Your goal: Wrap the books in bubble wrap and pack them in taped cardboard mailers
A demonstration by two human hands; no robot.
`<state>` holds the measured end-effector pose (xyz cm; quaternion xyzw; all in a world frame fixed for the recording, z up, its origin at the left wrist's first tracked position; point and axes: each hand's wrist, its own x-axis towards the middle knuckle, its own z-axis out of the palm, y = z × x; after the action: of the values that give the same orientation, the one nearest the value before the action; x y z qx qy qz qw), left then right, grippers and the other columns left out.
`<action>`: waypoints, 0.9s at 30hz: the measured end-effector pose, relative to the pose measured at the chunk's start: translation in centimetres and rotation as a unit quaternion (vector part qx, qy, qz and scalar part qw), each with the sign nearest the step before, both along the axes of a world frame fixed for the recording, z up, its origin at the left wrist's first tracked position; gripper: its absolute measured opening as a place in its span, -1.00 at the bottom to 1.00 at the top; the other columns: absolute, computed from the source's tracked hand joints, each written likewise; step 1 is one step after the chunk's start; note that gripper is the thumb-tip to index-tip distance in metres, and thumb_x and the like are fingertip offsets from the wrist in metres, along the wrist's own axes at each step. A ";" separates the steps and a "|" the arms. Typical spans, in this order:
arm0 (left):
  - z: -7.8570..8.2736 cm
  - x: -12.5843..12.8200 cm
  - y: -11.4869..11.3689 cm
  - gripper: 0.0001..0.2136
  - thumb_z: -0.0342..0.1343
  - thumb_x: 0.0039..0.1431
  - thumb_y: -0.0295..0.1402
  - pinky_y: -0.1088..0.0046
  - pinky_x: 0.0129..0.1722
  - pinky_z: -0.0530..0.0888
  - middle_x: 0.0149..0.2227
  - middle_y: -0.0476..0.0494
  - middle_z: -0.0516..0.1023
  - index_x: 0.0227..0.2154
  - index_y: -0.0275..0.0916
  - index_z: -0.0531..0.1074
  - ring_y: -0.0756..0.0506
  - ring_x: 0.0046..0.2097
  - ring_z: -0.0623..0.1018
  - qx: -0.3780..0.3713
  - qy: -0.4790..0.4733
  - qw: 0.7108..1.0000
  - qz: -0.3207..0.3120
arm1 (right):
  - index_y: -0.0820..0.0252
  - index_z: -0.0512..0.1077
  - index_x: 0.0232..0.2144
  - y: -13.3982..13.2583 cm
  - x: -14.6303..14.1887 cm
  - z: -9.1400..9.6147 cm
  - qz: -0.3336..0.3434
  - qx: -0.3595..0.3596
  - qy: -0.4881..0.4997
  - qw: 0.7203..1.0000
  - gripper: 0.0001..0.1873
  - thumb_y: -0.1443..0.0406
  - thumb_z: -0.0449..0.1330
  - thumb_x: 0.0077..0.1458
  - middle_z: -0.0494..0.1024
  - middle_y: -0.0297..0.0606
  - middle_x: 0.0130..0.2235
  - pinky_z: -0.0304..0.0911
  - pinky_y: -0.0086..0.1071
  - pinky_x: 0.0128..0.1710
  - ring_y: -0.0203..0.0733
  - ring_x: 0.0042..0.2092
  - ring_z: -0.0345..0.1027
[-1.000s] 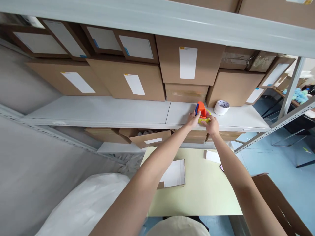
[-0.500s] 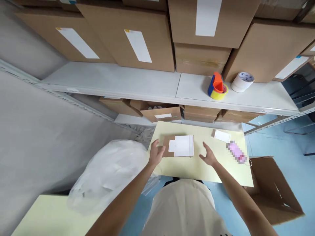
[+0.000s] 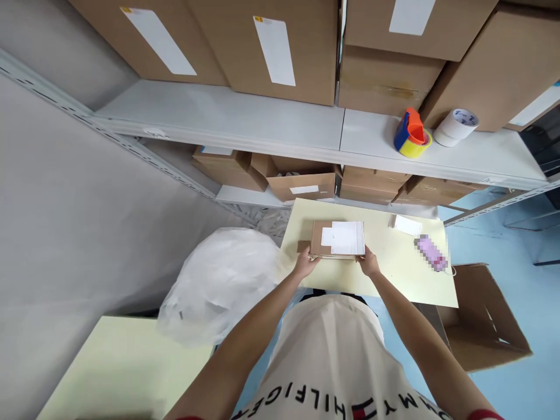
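Observation:
A flat brown cardboard mailer (image 3: 336,240) with a white label on top lies on the pale yellow table (image 3: 394,274). My left hand (image 3: 305,263) grips its near left corner, fingers closed on the edge. At the near right corner, my right hand (image 3: 368,263) holds the mailer the same way. On the grey shelf (image 3: 262,122) above stand an orange and blue tape dispenser with yellow tape (image 3: 411,134) and a white tape roll (image 3: 457,126), both far from my hands.
Large labelled cardboard boxes (image 3: 262,46) fill the shelf. Smaller boxes (image 3: 301,181) sit on the lower shelf. A small white card (image 3: 406,224) and a pink blurred item (image 3: 431,252) lie on the table's right. A white plastic bag (image 3: 219,280) is left, an open carton (image 3: 481,321) right.
My hands left the tape dispenser on the shelf, came down to the table and closed on the mailer's near corners. The view tilted down and the mailer now lies squarely before me.

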<state>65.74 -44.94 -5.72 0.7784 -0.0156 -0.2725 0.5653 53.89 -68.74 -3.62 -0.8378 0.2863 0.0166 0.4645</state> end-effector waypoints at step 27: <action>5.8 -0.2 -6.6 -0.51 0.27 -0.01 -0.12 0.24 0.04 0.42 -0.10 -0.29 0.51 -0.04 -0.28 0.45 -0.28 0.02 0.52 0.211 -0.122 0.959 -0.147 | 0.22 0.42 0.03 -4.6 -2.5 3.8 -0.082 -0.048 0.076 0.993 -0.43 -0.05 0.09 0.15 0.59 -0.09 -0.18 0.40 -0.24 -0.21 -0.09 -0.24 0.50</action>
<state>65.50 -51.51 0.06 0.8966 -0.1410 -0.2526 0.3354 51.42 -73.29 0.15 -0.8290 0.3889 0.0281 0.4010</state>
